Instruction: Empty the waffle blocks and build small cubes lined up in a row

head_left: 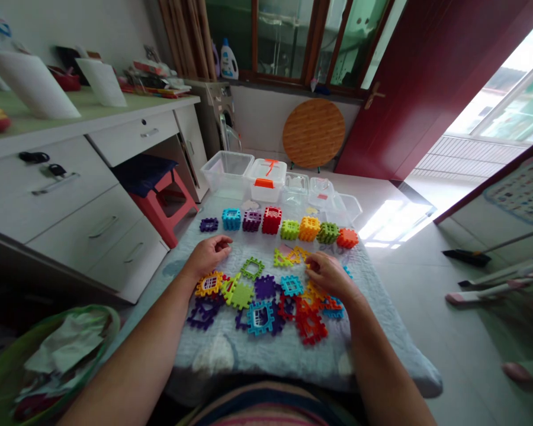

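Observation:
My left hand point(211, 255) hovers at the left of the table, fingers loosely bent and apart, holding nothing. Below it lies a yellow window-shaped building piece point(209, 284). My right hand point(331, 275) has its fingers closed at the edge of a yellow triangular building piece point(298, 255); its fingertips are partly hidden. A lime triangular piece point(282, 258) lies beside that. Nearer me is a loose pile with a green frame point(252, 268), a lime square point(242, 295), a purple square point(265, 287), blue frames point(292, 285) and red pieces point(311, 328).
Sorted stacks stand in a row beyond, including blue point(231, 219), red point(272, 220) and orange point(347, 238) ones. Clear plastic boxes point(227, 177) line the far edge of the cloth-covered table point(266, 354). A pink stool point(169, 204) stands left.

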`<state>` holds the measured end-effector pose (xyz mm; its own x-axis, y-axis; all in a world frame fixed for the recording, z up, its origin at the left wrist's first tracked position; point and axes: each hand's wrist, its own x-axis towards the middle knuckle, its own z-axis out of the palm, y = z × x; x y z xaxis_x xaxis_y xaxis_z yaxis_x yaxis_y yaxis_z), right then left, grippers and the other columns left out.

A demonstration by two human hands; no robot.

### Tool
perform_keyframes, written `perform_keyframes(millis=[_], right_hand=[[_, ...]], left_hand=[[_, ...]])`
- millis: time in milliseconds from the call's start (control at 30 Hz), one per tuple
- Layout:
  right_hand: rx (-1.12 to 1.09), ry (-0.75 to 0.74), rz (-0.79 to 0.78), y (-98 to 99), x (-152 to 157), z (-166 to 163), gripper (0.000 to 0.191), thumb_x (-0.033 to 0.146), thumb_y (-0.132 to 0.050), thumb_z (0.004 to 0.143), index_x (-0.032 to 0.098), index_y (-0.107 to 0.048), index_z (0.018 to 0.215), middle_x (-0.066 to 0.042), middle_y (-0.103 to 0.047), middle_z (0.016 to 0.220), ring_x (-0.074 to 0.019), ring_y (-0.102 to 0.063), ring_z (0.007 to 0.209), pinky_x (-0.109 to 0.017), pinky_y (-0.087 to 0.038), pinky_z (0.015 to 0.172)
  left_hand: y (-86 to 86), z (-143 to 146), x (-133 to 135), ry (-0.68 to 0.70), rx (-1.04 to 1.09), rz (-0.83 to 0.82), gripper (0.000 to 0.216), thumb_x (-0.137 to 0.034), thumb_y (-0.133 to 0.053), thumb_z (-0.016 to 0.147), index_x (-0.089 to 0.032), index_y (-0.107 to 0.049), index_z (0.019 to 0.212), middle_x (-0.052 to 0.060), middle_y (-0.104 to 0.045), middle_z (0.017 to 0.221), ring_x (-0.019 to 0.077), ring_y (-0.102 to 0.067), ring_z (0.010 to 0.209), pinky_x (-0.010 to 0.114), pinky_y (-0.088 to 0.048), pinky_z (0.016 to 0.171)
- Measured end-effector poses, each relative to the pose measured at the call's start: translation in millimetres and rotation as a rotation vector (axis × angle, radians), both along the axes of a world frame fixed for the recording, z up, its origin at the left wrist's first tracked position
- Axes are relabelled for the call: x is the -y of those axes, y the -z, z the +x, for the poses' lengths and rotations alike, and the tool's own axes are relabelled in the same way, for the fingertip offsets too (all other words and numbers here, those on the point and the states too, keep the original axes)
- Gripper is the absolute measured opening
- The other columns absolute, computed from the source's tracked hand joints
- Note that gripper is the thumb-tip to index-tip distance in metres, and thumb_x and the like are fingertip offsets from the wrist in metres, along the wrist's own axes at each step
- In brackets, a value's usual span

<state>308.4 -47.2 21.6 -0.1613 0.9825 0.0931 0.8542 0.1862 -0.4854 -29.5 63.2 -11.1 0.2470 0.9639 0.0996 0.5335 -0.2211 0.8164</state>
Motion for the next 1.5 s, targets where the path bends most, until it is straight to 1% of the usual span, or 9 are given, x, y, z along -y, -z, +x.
perform_keyframes(millis=[300,433,567,667,800,967,1100,1333,1500], right_hand=[[-0.056,-0.007,0.094,-6.9,16.0,-1.3,0.018,0.029,-0.057,0.084,0.019,-0.062,0.098,-0.007,-0.061,0.094,-0.0212,-0.057,0.091,-0.036,-0.046,0.084],[-0.015,-0.051,0.123,-14.0,54.9,-13.9,0.045,0.04,-0.063,0.082,0.023,-0.054,0.123,-0.011,-0.054,0.122,-0.0278,-0.049,0.115,-0.045,-0.04,0.101],[0.084,-0.114,0.085,-5.9,92.4,-28.1,0.085,0.049,-0.074,0.069,0.026,-0.038,0.142,-0.012,-0.037,0.145,-0.0344,-0.028,0.135,-0.054,-0.026,0.111],[0.141,-0.117,0.029,3.3,104.6,-31.5,0.094,0.051,-0.076,0.065,0.027,-0.034,0.145,-0.011,-0.03,0.15,-0.0362,-0.021,0.139,-0.055,-0.022,0.113],[0.167,-0.103,-0.017,7.5,102.6,-33.0,0.086,0.05,-0.072,0.07,0.025,-0.037,0.144,-0.012,-0.032,0.15,-0.0349,-0.023,0.139,-0.054,-0.021,0.113],[0.137,-0.111,0.012,0.9,90.2,-38.3,0.075,0.045,-0.072,0.072,0.025,-0.043,0.138,-0.011,-0.044,0.14,-0.0318,-0.035,0.13,-0.05,-0.027,0.11],[0.132,-0.109,0.032,-5.5,79.4,-41.1,0.065,0.043,-0.072,0.074,0.024,-0.049,0.131,-0.009,-0.053,0.129,-0.0291,-0.043,0.12,-0.046,-0.032,0.106],[0.202,-0.051,0.045,-13.2,51.4,-40.9,0.039,0.038,-0.069,0.078,0.022,-0.059,0.112,-0.009,-0.059,0.111,-0.0261,-0.053,0.103,-0.041,-0.042,0.091],[0.13,0.041,0.122,1.6,34.5,-39.0,0.051,0.035,-0.068,0.078,0.02,-0.055,0.124,-0.012,-0.055,0.122,-0.0282,-0.052,0.109,-0.043,-0.043,0.094]], left_hand=[[1.5,-1.1,0.3,0.001,0.006,0.024,0.038,-0.044,-0.061,0.072,-0.015,-0.068,0.096,0.001,-0.064,0.073,0.0156,-0.059,0.066,0.025,-0.048,0.063],[-0.8,0.2,2.3,-0.019,-0.022,0.062,0.035,-0.042,-0.059,0.073,-0.015,-0.068,0.094,0.002,-0.066,0.073,0.0165,-0.06,0.066,0.026,-0.048,0.063],[-20.4,3.7,11.8,-0.194,-0.038,0.339,0.027,-0.038,-0.053,0.082,-0.017,-0.067,0.091,0.004,-0.069,0.084,0.0165,-0.063,0.074,0.027,-0.05,0.075],[-44.7,8.5,30.0,-0.188,-0.057,0.523,0.025,-0.038,-0.053,0.086,-0.017,-0.065,0.092,0.004,-0.067,0.086,0.0167,-0.062,0.077,0.029,-0.05,0.08],[-63.8,18.6,72.1,0.196,-0.199,0.523,0.034,-0.045,-0.059,0.084,-0.019,-0.063,0.107,0.008,-0.065,0.108,0.0236,-0.058,0.105,0.039,-0.043,0.097],[-43.2,31.8,124.7,0.538,-0.436,0.484,0.068,-0.059,-0.07,0.07,-0.027,-0.055,0.128,0.01,-0.052,0.137,0.0328,-0.042,0.128,0.055,-0.026,0.111],[-24.3,38.4,137.2,0.549,-0.522,0.467,0.065,-0.051,-0.069,0.074,-0.025,-0.052,0.132,0.011,-0.052,0.136,0.0325,-0.042,0.129,0.057,-0.023,0.112],[-24.2,43.9,116.4,0.46,-0.495,0.461,0.056,-0.034,-0.068,0.078,-0.02,-0.052,0.129,0.01,-0.06,0.127,0.0287,-0.05,0.121,0.054,-0.027,0.112],[-19.6,44.0,103.4,0.335,-0.452,0.507,0.054,-0.026,-0.066,0.077,-0.018,-0.052,0.128,0.011,-0.061,0.124,0.0286,-0.053,0.115,0.051,-0.033,0.108]])
